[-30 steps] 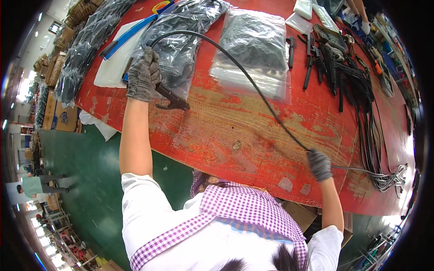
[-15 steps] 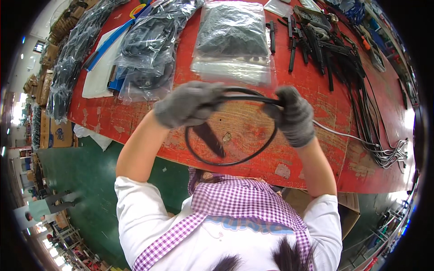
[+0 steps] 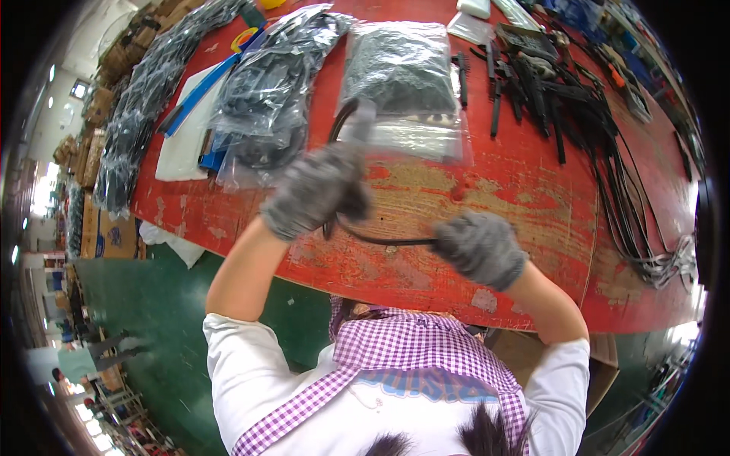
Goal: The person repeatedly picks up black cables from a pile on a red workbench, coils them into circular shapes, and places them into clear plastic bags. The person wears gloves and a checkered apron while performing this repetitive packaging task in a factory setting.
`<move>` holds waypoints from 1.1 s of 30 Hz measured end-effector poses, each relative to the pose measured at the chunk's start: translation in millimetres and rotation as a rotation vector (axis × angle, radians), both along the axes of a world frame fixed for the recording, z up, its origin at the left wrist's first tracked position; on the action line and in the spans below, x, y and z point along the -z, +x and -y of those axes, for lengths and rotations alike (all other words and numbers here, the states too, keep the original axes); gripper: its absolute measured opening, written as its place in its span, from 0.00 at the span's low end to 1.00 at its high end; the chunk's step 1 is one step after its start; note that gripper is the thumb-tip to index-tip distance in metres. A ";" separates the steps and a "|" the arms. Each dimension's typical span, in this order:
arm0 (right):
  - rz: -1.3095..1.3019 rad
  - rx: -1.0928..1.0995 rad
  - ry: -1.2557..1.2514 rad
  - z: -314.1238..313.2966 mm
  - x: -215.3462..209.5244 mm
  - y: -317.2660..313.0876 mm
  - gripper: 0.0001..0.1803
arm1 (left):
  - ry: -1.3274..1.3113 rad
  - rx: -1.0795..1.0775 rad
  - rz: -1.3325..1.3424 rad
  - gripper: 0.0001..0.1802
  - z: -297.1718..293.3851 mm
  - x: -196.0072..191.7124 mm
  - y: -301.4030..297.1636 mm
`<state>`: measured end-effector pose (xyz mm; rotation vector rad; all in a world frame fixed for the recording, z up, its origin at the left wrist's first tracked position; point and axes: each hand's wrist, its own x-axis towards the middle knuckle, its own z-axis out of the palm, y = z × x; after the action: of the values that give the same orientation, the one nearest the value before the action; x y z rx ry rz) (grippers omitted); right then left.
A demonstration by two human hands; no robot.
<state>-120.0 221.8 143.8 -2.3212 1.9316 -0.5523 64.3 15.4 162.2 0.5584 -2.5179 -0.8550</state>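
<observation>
While I watch from far away, the left hand (image 3: 319,188) and right hand (image 3: 480,247) have their fingers curled around the black cable (image 3: 388,242), which bends between them over the red bench (image 3: 551,216)

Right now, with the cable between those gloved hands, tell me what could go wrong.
1. The black cable is bent between the left hand and the right hand; it might spring open if either grip loosens.
2. Its upper bend overlaps the clear bag in view, so it might brush and shift it; whether they touch I cannot tell.
</observation>
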 end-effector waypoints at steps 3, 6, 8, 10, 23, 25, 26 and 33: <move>0.172 0.146 -0.336 33.1 -25.2 27.1 0.12 | 0.105 0.189 0.110 0.20 -22.3 -1.6 -25.8; 0.800 0.151 -0.334 51.2 -7.1 5.0 0.18 | -0.239 0.349 0.105 0.23 -18.6 -19.1 -39.1; 0.631 0.375 -0.433 54.9 28.1 1.6 0.18 | 0.973 0.237 0.020 0.15 0.0 -6.9 -8.3; 0.741 0.419 -0.256 46.1 71.6 -8.8 0.21 | 1.431 0.010 -0.100 0.14 3.4 -7.8 -1.9; 2.297 0.477 0.322 -4.3 144.4 -60.7 0.24 | -0.214 0.738 0.575 0.18 -117.4 63.9 -35.3; 1.110 0.777 0.310 -10.0 171.7 -44.1 0.21 | -0.190 0.707 0.684 0.20 -127.2 108.6 -8.4; 0.573 0.826 0.269 -16.2 173.8 -27.5 0.20 | -0.148 0.693 0.754 0.21 -133.6 135.3 3.8; 0.126 0.616 -0.087 -17.2 197.1 -3.0 0.26 | -0.233 0.183 0.024 0.19 -112.8 139.7 -5.6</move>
<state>-123.1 239.0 -53.3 -1.6413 2.5876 -0.8091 58.8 128.3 22.5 0.2672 -2.6725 -0.6061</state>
